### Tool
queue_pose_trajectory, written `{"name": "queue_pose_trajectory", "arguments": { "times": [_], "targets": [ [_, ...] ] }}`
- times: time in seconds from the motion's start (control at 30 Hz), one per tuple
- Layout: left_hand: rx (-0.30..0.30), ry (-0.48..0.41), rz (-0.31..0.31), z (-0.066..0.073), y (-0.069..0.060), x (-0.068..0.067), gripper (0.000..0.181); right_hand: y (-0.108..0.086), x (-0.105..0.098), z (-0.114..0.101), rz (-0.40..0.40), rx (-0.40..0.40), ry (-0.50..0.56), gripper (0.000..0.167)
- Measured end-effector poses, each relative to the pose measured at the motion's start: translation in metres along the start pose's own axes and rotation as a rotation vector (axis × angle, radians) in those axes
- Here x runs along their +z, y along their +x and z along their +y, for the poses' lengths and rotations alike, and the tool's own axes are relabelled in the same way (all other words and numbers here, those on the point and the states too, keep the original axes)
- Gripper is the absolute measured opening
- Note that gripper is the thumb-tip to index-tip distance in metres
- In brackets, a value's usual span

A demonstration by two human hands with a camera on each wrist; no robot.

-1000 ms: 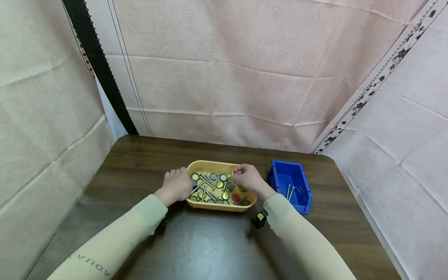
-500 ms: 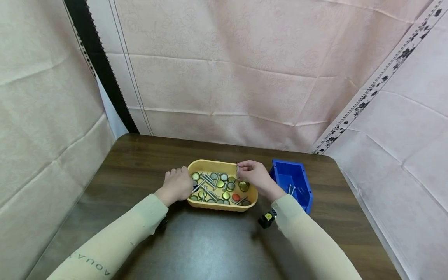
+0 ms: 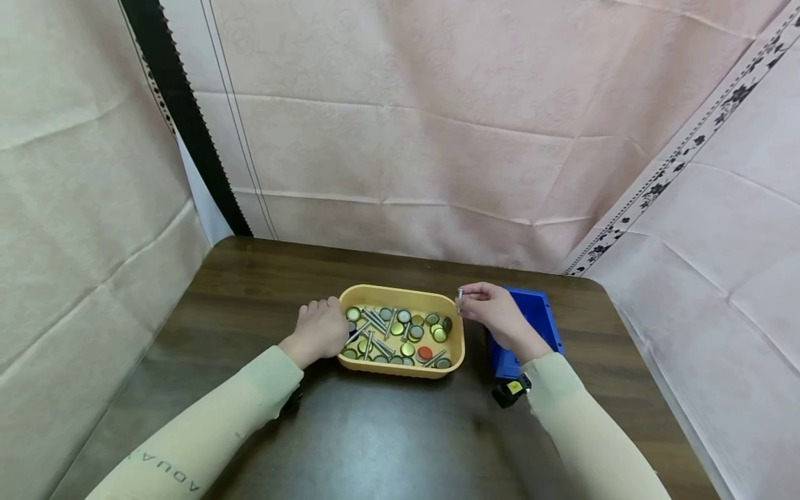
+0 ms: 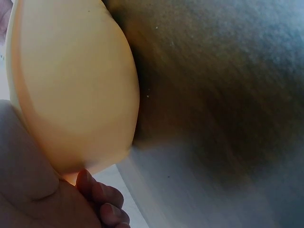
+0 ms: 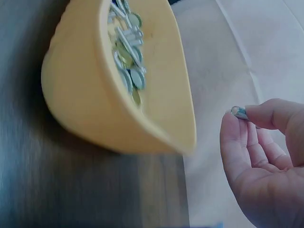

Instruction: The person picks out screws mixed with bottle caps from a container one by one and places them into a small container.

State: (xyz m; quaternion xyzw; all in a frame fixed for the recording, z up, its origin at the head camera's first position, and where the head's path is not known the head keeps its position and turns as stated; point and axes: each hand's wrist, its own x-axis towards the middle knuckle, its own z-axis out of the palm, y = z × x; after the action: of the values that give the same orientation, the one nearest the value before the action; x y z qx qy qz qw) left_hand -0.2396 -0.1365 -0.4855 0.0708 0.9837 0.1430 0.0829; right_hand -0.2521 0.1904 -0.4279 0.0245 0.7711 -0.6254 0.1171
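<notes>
My left hand (image 3: 321,328) grips the left end of a yellow plastic bin (image 3: 394,370); in the left wrist view its curled fingers (image 4: 110,195) are at the bin's wall. Silver screws (image 3: 375,321) and bottle caps (image 3: 396,328), one of them red, lie mixed inside the bin. Between thumb and fingertips my right hand (image 3: 496,312) pinches one silver screw (image 3: 460,294), held upright just off the bin's right rim. In the right wrist view the threaded end of this screw (image 5: 239,112) shows.
A blue plastic box (image 3: 537,312) stands right of the yellow bin, partly hidden behind my right hand and forearm. Both stand on a dark wooden table (image 3: 387,430). Pale cloth (image 3: 400,153) hangs behind the table and at its sides.
My right hand has lifted the screw out from over the yellow bin and carried it right, past the rim, in front of the blue box. The left hand stays at the bin.
</notes>
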Motion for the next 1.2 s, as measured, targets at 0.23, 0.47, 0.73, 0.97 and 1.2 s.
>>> {"name": "queue_pose_trajectory", "arguments": {
  "times": [0.23, 0.47, 0.73, 0.97, 1.2],
  "targets": [
    [-0.005, -0.015, -0.009, 0.001, -0.002, -0.002, 0.030, -0.010, -0.039, 0.010, 0.047, -0.022, -0.018, 0.041],
    [-0.013, -0.013, -0.016, 0.001, -0.004, -0.003, 0.032, -0.025, -0.066, 0.021, 0.179, -0.048, -0.190, 0.040],
    [-0.006, -0.017, -0.012, 0.001, -0.003, -0.001, 0.033, -0.026, -0.072, 0.038, 0.268, 0.007, -0.310, 0.038],
    [-0.003, -0.012, -0.018, 0.001, -0.002, 0.001, 0.034, -0.022, -0.068, 0.055, 0.297, 0.077, -0.367, 0.035],
    [-0.010, -0.009, -0.008, 0.002, 0.000, 0.000, 0.034, -0.022, -0.063, 0.063, 0.287, 0.121, -0.435, 0.040]
  ]
}}
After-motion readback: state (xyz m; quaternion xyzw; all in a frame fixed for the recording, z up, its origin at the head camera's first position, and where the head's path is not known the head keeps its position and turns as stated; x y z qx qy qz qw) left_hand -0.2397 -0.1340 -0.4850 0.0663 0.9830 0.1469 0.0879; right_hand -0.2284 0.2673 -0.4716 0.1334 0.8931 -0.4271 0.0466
